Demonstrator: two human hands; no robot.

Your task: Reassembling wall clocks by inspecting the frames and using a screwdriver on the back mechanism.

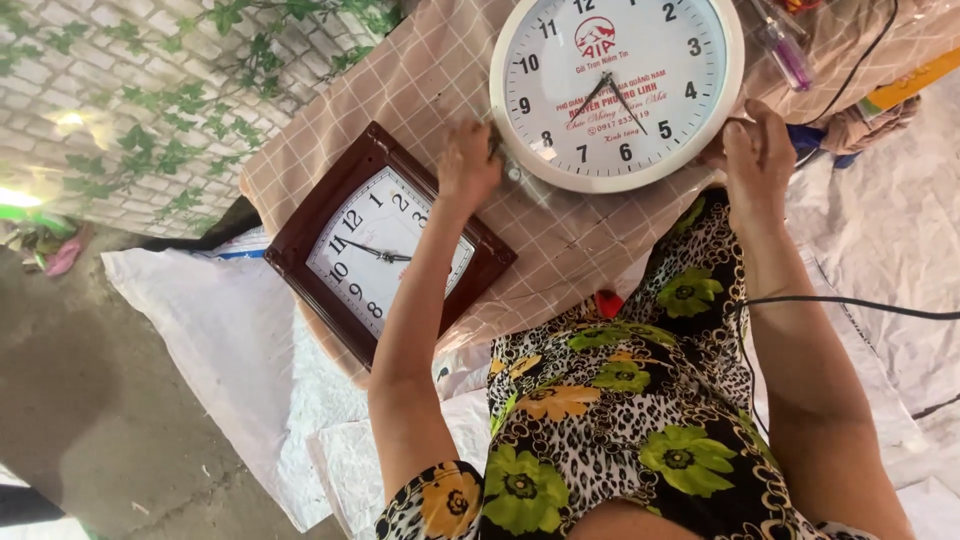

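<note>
So the person has both hands on the round white wall clock (617,90), which lies face-up on a low table under a pink checked cloth (420,80). The left hand (467,165) is clamped on the rim at the clock's lower left, fingers curled over the edge. The right hand (757,150) has the lower right rim, though whether its fingers wrap fully under I can't tell, since the clock hides them. The clock sits straight ahead of the person, between the two hands, so neither one is really nearer; the grip is pretty even across its width. Just left of it, near the left forearm and tilted at an angle, lies a rectangular clock with a dark brown wooden frame (390,245), face-up and untouched. Up by the far right corner there's a purple-handled tool (790,55), well apart from both hands. A black cable (860,305) crosses over the right arm.
</note>
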